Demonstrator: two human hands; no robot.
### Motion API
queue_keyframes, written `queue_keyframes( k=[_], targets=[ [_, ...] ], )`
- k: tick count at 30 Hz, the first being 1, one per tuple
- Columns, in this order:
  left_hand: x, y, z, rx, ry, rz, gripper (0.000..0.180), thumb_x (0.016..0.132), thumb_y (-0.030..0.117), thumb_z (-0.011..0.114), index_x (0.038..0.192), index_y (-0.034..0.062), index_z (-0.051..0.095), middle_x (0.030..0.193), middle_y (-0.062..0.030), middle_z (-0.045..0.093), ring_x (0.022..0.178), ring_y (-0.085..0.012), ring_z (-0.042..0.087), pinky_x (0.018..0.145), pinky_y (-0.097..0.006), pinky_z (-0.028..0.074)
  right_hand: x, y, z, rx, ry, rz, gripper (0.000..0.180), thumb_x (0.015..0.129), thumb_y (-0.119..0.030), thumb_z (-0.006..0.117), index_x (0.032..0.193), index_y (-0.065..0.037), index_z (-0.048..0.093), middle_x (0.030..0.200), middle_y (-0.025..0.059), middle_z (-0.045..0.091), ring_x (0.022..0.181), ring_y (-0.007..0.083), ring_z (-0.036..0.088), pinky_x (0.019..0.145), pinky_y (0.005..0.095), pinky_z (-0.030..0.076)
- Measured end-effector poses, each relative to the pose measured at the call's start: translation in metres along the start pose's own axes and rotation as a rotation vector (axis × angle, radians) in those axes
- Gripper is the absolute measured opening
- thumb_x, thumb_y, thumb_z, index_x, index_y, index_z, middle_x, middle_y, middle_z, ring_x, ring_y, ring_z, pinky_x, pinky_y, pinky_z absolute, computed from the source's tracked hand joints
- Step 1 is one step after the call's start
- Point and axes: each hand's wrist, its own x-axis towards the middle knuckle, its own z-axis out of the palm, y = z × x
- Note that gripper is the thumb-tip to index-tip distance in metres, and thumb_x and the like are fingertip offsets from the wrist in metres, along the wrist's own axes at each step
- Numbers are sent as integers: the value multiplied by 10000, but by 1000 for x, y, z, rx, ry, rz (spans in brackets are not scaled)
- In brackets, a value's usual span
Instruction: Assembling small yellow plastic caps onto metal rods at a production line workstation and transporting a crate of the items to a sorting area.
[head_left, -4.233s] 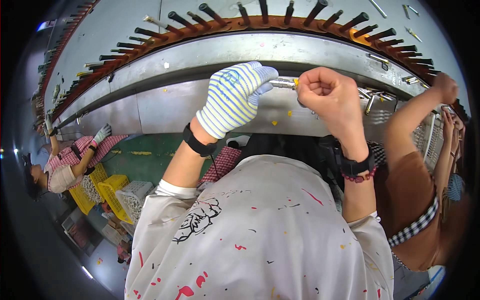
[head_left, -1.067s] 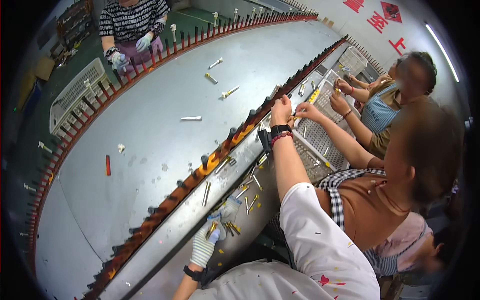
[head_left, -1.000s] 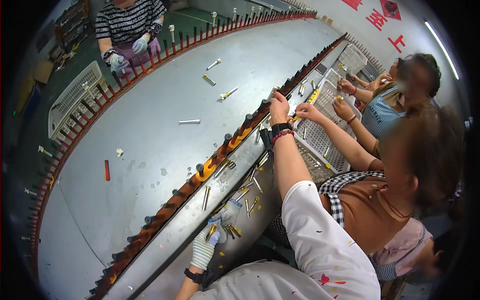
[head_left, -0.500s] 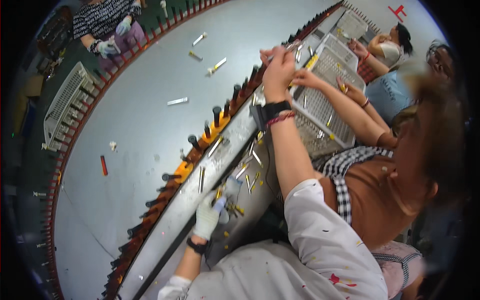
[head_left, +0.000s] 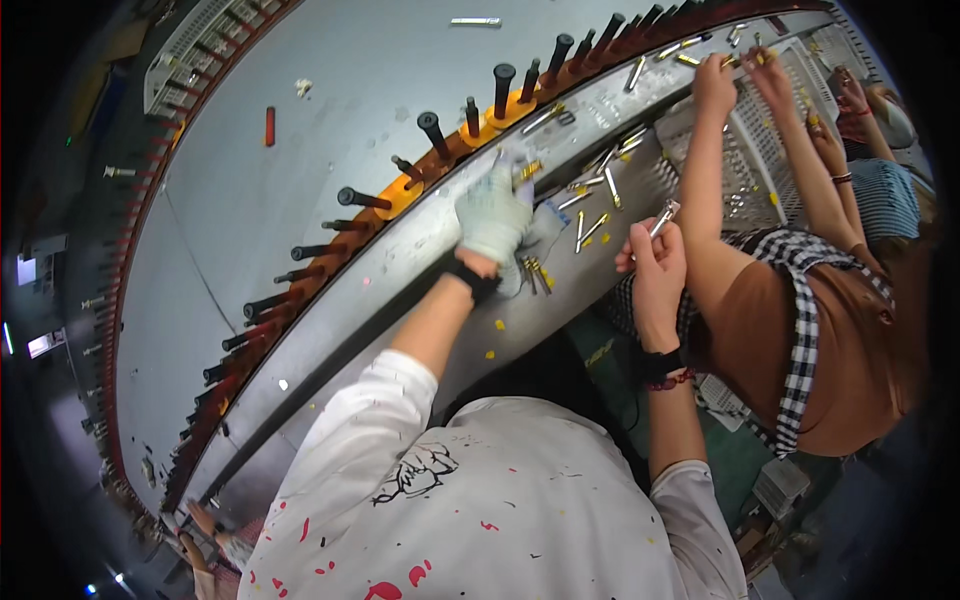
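Note:
My left hand (head_left: pixel 495 215), in a white glove, is over the metal ledge (head_left: pixel 420 225), its fingers closed on a small gold-coloured piece (head_left: pixel 530 171). My bare right hand (head_left: pixel 657 265) is raised above the table's near edge, gripping a slim silver tube (head_left: pixel 663 219) between thumb and fingers. On the metal table between my hands lie several silver-and-gold tubes (head_left: pixel 612 187) and a bluish cloth-like scrap (head_left: pixel 548 222). Short gold pieces (head_left: pixel 537 275) sit in a cluster just below my left wrist. Another tube (head_left: pixel 543 120) rests on the ledge beyond my left fingers.
Black-topped posts (head_left: pixel 503 90) on orange and dark bases line the curved edge past the ledge. Beyond, a red tube (head_left: pixel 269 127) and a silver tube (head_left: pixel 475 21) lie on the grey surface. At right, a co-worker's arm (head_left: pixel 712 180) reaches across near a white perforated basket (head_left: pixel 745 145).
My right hand has come back from the far ledge and now holds a silver tube near me. My left hand has moved from the table onto the ledge. The view has turned.

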Motion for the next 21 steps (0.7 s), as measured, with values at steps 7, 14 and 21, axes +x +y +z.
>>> queue_keyframes(
  k=[7,14,21],
  targets=[
    [26,-26,23,298,-63,-55,406,786,369,622,1087,101,578,927,-174,650,839,-319,630,708,-406,496,-30,30,-50,48,0,66,79,911,-115,537,911,-40,513,758,-15,514,638,53,490,610,201,439],
    [51,0,86,207,-92,146,379,787,400,596,1036,118,635,911,-165,652,853,-340,620,745,-422,494,-38,48,-83,-28,-24,243,81,903,-111,549,905,-31,536,756,-8,539,652,57,523,608,198,452],
    [-54,8,93,-364,-114,-203,290,727,271,648,922,56,650,826,-181,646,779,-326,626,698,-362,490,10,147,-111,-95,-92,523,126,888,-146,554,907,-21,559,784,42,581,632,84,528,578,208,444]
  ],
)
